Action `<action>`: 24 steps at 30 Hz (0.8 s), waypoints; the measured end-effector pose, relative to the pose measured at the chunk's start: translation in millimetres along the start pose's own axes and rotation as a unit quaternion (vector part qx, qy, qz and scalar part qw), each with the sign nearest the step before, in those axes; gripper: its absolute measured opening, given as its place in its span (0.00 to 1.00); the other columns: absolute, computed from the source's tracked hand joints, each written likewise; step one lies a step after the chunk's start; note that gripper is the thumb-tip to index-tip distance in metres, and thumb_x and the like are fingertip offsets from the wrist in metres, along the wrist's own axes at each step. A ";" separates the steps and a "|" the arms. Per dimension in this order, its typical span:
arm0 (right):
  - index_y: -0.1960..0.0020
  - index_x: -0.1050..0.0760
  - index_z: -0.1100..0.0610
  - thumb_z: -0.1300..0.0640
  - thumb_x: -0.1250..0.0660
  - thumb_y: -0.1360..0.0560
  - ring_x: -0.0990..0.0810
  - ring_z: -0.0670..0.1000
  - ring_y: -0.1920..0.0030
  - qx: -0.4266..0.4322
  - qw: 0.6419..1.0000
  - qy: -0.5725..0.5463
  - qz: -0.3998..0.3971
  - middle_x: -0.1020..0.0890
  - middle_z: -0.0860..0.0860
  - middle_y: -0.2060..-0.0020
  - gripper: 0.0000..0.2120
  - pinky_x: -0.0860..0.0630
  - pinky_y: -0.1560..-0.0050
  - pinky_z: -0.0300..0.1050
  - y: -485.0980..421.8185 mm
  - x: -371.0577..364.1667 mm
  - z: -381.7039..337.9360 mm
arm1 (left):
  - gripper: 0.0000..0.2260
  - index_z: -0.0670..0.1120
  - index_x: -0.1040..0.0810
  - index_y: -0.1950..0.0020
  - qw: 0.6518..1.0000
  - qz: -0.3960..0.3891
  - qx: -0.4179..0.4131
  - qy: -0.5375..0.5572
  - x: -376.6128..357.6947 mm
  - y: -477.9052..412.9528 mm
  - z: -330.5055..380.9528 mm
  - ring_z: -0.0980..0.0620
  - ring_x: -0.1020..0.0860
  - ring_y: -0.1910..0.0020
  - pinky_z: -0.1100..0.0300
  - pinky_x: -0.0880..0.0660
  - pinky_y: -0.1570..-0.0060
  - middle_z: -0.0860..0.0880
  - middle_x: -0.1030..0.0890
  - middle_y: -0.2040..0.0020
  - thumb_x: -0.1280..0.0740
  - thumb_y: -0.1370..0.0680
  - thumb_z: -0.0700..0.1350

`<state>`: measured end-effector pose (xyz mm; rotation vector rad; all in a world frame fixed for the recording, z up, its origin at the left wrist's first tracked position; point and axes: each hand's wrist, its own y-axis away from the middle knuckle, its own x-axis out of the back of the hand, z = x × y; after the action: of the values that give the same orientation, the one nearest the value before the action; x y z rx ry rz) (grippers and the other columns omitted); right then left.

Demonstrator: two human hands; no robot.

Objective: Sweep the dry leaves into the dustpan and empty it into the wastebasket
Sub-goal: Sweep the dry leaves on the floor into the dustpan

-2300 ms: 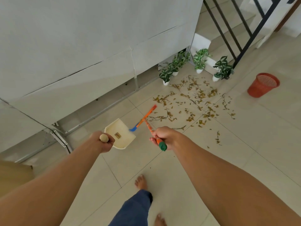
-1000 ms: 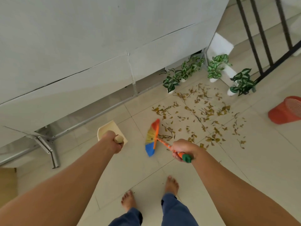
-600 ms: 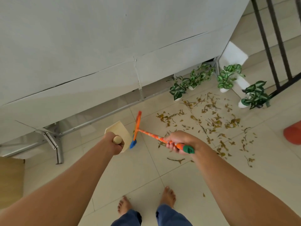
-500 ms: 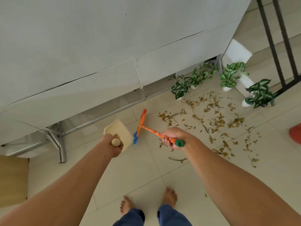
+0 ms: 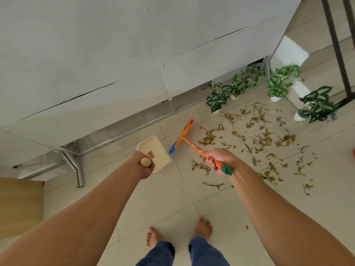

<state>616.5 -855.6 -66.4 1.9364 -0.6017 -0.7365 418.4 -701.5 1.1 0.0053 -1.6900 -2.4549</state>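
My left hand grips the wooden handle of a cream dustpan, held above the tiled floor. An orange broom with a green handle end and an orange-and-blue head is gripped by my right hand; its head hangs just right of the dustpan. Dry brown leaves lie scattered over the tiles to the right of the broom. A sliver of the orange wastebasket shows at the right edge.
A white wall panel on a metal frame runs along the left and back. Several potted green plants stand behind the leaves. Black stair railings rise at upper right. A wooden surface lies at left. My bare feet stand below.
The broom head has swung from the dustpan side toward the leaves and turned edge-on. The view has shifted left, so the wastebasket has slid almost out of sight. Both hands keep their grips.
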 end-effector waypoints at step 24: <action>0.42 0.29 0.61 0.61 0.43 0.19 0.30 0.43 0.81 -0.032 0.989 0.131 0.054 0.29 0.51 0.67 0.08 0.33 0.83 0.34 10.5 7.2 36.3 | 0.06 0.39 0.31 0.53 0.997 -0.022 0.022 -0.067 6.6 -2.0 -22.9 0.53 0.32 0.72 0.69 0.32 0.83 0.43 0.29 0.59 0.42 0.24 0.29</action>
<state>594.7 -886.7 -72.3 1.8864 -0.5094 -0.4189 413.8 -722.9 -8.4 -0.1222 -1.8176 -2.4997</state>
